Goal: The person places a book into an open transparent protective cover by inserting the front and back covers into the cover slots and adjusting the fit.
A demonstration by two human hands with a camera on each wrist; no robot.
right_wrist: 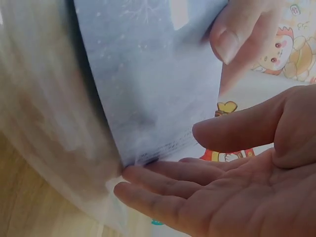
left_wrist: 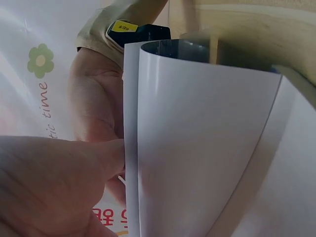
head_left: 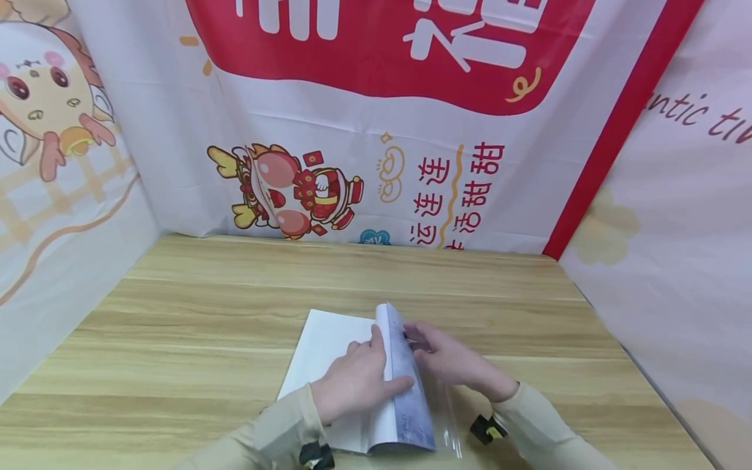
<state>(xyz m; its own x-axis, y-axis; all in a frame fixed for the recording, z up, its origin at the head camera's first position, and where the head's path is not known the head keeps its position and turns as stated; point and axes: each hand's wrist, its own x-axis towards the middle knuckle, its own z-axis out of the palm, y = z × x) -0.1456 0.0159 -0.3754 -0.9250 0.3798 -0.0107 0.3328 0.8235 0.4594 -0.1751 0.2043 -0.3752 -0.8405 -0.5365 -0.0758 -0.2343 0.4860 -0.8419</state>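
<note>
Several extended right fingers (right_wrist: 158,183) touch the bluish cover (right_wrist: 153,89).

I look into a small screened-off booth, though I cannot tell what kind of building holds it. A wood-grain table (head_left: 235,281) reaches up to wrinkled printed cloths on three sides. The far cloth (head_left: 352,117) carries a red panel with white characters and a festive cartoon figure (head_left: 282,189); the left cloth (head_left: 59,215) shows another cartoon, and the right cloth (head_left: 664,281) bears pale flowers and lettering.
</note>
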